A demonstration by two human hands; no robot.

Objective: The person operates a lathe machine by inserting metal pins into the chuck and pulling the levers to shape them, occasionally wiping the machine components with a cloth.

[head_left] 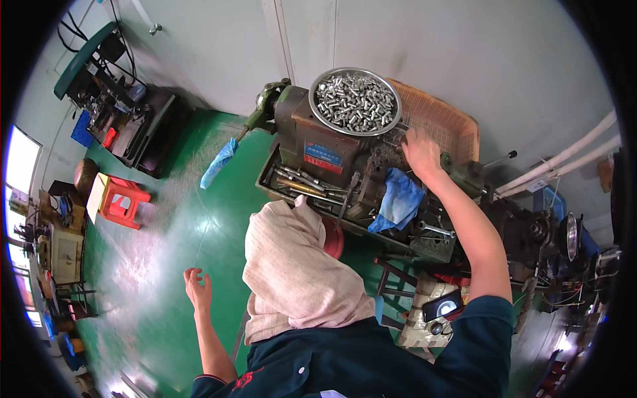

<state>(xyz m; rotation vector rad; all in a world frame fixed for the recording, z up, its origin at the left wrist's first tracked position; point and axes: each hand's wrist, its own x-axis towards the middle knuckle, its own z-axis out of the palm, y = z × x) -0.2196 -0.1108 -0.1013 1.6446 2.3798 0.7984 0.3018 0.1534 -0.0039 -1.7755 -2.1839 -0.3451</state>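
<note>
Had right hand [422, 154] at the machine [295, 109], couldn't tell its grip! Spotted metal pieces [355, 103] in the bowl [355, 133] just beside, perched atop presumably for easy reach. Held left hand [198, 290] aside, loosely spread.

Round steel bowl [327, 125], upright, filled with small silvery cylindrical parts [355, 101], resting atop a worn brown machine [300, 122]
</note>
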